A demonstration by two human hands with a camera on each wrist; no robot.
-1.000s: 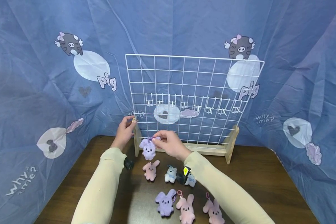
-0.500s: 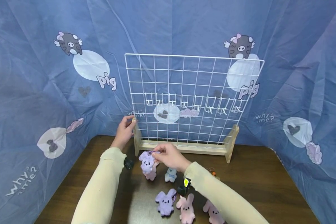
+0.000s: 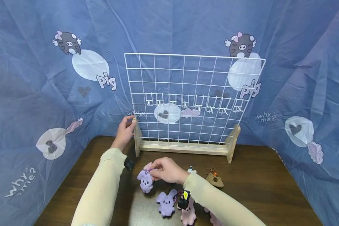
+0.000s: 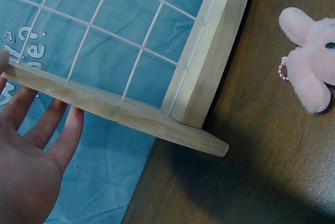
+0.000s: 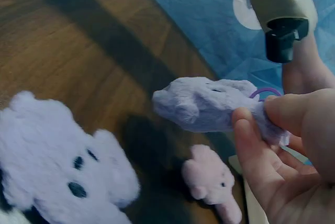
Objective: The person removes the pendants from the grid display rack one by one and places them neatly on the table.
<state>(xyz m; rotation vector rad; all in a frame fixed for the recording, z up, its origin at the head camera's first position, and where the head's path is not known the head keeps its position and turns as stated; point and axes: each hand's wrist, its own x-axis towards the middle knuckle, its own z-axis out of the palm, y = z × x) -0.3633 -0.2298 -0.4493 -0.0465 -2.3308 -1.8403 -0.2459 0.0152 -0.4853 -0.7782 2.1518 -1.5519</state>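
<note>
At the rack's left end my left hand (image 3: 125,131) holds the wooden upright (image 4: 112,110) of the stand, thumb on one side and fingers on the other. My right hand (image 3: 169,171) pinches a purple plush bunny keychain (image 3: 146,184) near its ears and purple ring (image 5: 268,91). The bunny hangs over the table in the head view and lies sideways in the right wrist view. Partly behind it is a pink plush bunny (image 5: 207,174). A second purple plush bunny (image 3: 166,205) lies nearer the table's front.
The white wire grid rack (image 3: 183,68) carries a row of several hooks (image 3: 198,108). Beneath the right forearm are partly covered pink bunnies (image 3: 188,215). A brown plush charm (image 3: 215,180) with an orange bead lies to the right. A patterned blue cloth (image 3: 158,28) surrounds the table.
My right hand has come down and toward the front with the purple bunny, away from the rack. The brown charm has come into view. My left hand stays at the upright.
</note>
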